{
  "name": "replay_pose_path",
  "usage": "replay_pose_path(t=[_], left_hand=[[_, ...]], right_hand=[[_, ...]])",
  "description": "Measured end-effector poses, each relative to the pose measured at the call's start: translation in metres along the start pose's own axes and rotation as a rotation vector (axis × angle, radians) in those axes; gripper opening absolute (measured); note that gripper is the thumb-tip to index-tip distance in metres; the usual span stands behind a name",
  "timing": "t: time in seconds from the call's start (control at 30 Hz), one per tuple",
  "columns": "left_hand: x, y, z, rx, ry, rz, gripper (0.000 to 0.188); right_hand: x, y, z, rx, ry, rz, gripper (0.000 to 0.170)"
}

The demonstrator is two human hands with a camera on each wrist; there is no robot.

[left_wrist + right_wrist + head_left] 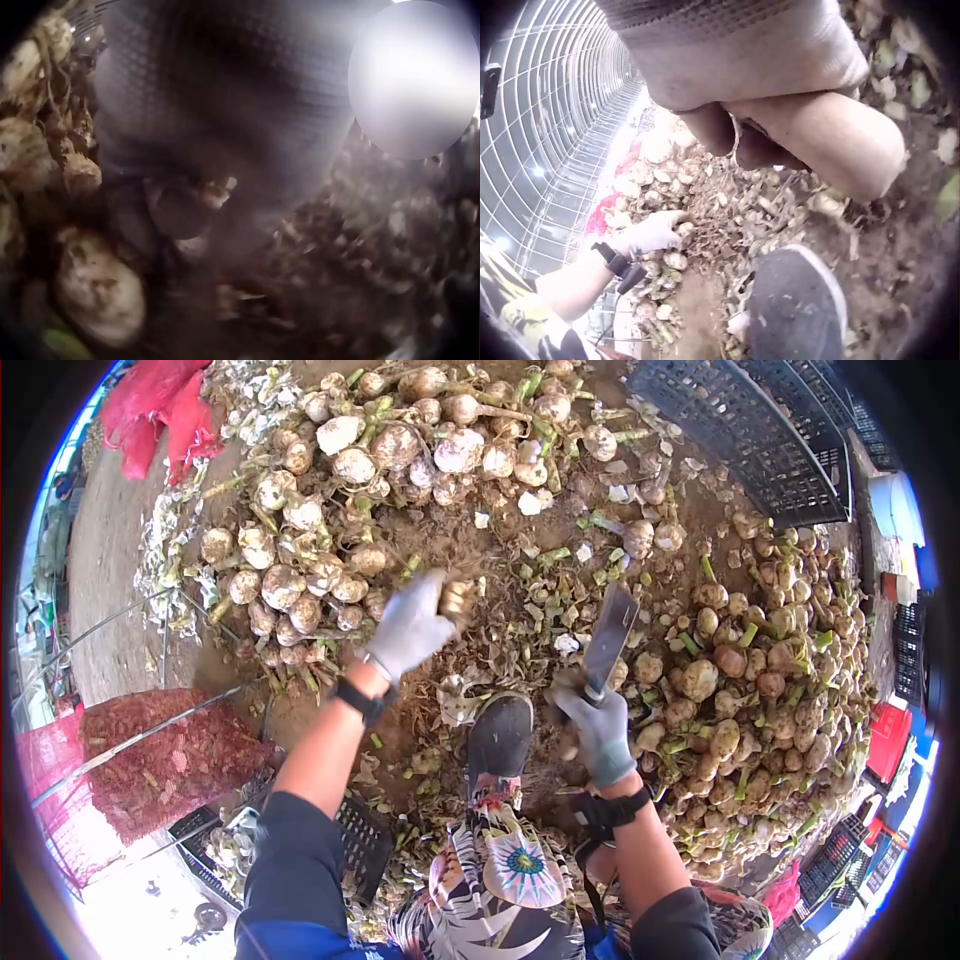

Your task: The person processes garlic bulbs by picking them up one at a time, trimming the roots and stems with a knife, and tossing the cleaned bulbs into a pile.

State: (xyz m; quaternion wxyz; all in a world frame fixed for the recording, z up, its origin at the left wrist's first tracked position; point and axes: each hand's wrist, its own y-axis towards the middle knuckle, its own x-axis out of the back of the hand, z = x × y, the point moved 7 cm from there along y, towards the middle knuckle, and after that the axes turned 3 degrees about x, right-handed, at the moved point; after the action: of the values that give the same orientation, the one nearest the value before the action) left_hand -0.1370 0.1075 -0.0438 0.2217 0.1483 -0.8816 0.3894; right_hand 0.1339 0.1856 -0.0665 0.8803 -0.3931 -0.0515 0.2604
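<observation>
My gloved left hand (pixel 412 628) curls its fingers round a blurred brownish garlic bulb (pixel 455 600), just right of a heap of bulbs with stems (pixel 285 585). The right wrist view also shows this left hand (pixel 654 231) low over the litter. My gloved right hand (pixel 597 732) grips a knife by its handle, its broad dark blade (pixel 610 635) pointing up and away in the head view. Close up, the right glove (pixel 757 64) has its fingers bent; the blade is hidden there. The left wrist view is dark and blurred, with the glove (pixel 225 97) over the bulbs.
A large bulb pile (pixel 740 710) lies to the right. Black crates (pixel 750 435) stand at the upper right, a full red mesh sack (pixel 175 755) at the left. Trimmed stems and skins (pixel 560 600) cover the ground around a dark shoe (pixel 501 735). Red netting (pixel 160 410) lies upper left.
</observation>
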Motion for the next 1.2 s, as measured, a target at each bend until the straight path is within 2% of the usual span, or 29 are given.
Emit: replay_pose_path(t=[0.03,0.07,0.13,0.17,0.2,0.23,0.27,0.3,0.33,0.4,0.43,0.47,0.5,0.53,0.6,0.7,0.77,0.83,0.87,0.93,0.97,1.0,1.03,1.07,1.1,1.13,1.17,1.2], left_hand=[[-0.011,-0.017,-0.014,-0.074,-0.222,0.055,0.056],[-0.024,-0.033,-0.024,-0.148,-0.447,0.108,0.061],[-0.063,-0.052,-0.022,-0.339,-0.625,0.066,0.068],[-0.078,-0.054,-0.02,-0.368,-0.766,0.078,0.073],[-0.087,-0.057,-0.012,-0.365,-0.77,0.081,0.073],[-0.089,-0.06,-0.009,-0.261,-0.892,0.121,0.071],[-0.092,-0.062,-0.008,-0.16,-1.013,0.159,0.07],[-0.091,-0.066,-0.009,-0.123,-0.962,0.185,0.069],[-0.087,-0.071,-0.013,-0.123,-0.965,0.186,0.069],[-0.085,-0.078,-0.013,-0.017,-0.873,0.2,0.063],[-0.092,-0.082,-0.004,-0.021,-0.875,0.203,0.063],[-0.098,-0.088,0.007,-0.054,-1.128,0.178,0.068],[-0.102,-0.09,0.02,-0.084,-1.381,0.151,0.074],[-0.102,-0.09,0.019,-0.08,-1.382,0.154,0.074],[-0.097,-0.089,0.014,-0.134,-1.064,0.124,0.082],[-0.095,-0.087,0.019,-0.183,-1.049,0.124,0.078],[-0.091,-0.085,0.017,-0.212,-1.059,0.113,0.076],[-0.098,-0.083,0.012,-0.131,-1.102,0.296,0.083],[-0.095,-0.081,0.011,-0.143,-1.102,0.287,0.083],[-0.101,-0.087,0.019,-0.024,-0.929,0.2,0.082],[-0.097,-0.09,0.015,-0.097,-0.911,0.192,0.079],[-0.093,-0.092,0.012,-0.094,-0.91,0.188,0.079],[-0.09,-0.095,0.008,-0.075,-0.894,0.18,0.067],[-0.084,-0.098,-0.002,-0.064,-0.875,0.168,0.055],[-0.072,-0.111,-0.026,-0.189,-0.948,0.151,0.058],[-0.059,-0.122,-0.035,-0.229,-0.748,0.125,0.058],[-0.052,-0.121,-0.036,-0.283,-0.671,0.069,0.055],[-0.052,-0.12,-0.041,-0.343,-0.597,0.038,0.053]], right_hand=[[-0.012,-0.001,0.005,-0.005,-0.002,-0.005,0.024],[-0.03,-0.003,0.017,-0.007,0.144,0.048,0.026],[-0.051,0.002,0.018,0.014,0.365,0.154,0.032],[-0.052,0.008,0.016,0.057,0.286,0.128,0.031],[-0.051,0.009,0.014,0.099,0.207,0.101,0.03],[-0.049,0.004,0.018,0.099,0.206,0.099,0.03],[-0.048,-0.002,0.023,0.074,0.09,0.124,0.03],[-0.046,-0.007,0.024,0.044,-0.026,0.148,0.03],[-0.042,-0.01,0.023,0.045,-0.028,0.146,0.03],[-0.038,-0.021,0.048,0.498,-0.536,0.108,0.026],[-0.041,-0.032,0.061,0.74,-0.853,0.077,0.033],[-0.041,-0.036,0.067,0.742,-0.855,0.074,0.033],[-0.051,-0.043,0.07,0.771,-1.106,0.129,0.034],[-0.058,-0.047,0.067,0.79,-1.356,0.187,0.035],[-0.058,-0.047,0.066,0.76,-1.354,0.181,0.033],[-0.057,-0.043,0.062,0.723,-1.332,0.178,0.033],[-0.057,-0.043,0.059,0.738,-1.301,0.2,0.027],[-0.05,-0.041,0.047,0.704,-1.288,0.151,0.027],[-0.045,-0.035,0.042,0.689,-1.271,0.102,0.027],[-0.041,-0.039,0.034,0.718,-1.21,0.077,0.027],[-0.043,-0.041,0.032,0.728,-1.183,0.106,0.027],[-0.046,-0.04,0.033,0.749,-1.157,0.137,0.027],[-0.042,-0.036,0.027,0.75,-1.085,0.146,0.021],[-0.026,-0.023,0.017,0.526,-1.079,0.07,0.012],[-0.005,-0.01,0.006,0.359,-1.155,0.014,0.013],[0.016,0.002,-0.005,0.19,-1.225,-0.026,0.014],[0.024,0.001,-0.01,0.159,-1.21,0.017,0.022],[0.028,-0.006,-0.018,0.158,-1.218,0.02,0.022]])
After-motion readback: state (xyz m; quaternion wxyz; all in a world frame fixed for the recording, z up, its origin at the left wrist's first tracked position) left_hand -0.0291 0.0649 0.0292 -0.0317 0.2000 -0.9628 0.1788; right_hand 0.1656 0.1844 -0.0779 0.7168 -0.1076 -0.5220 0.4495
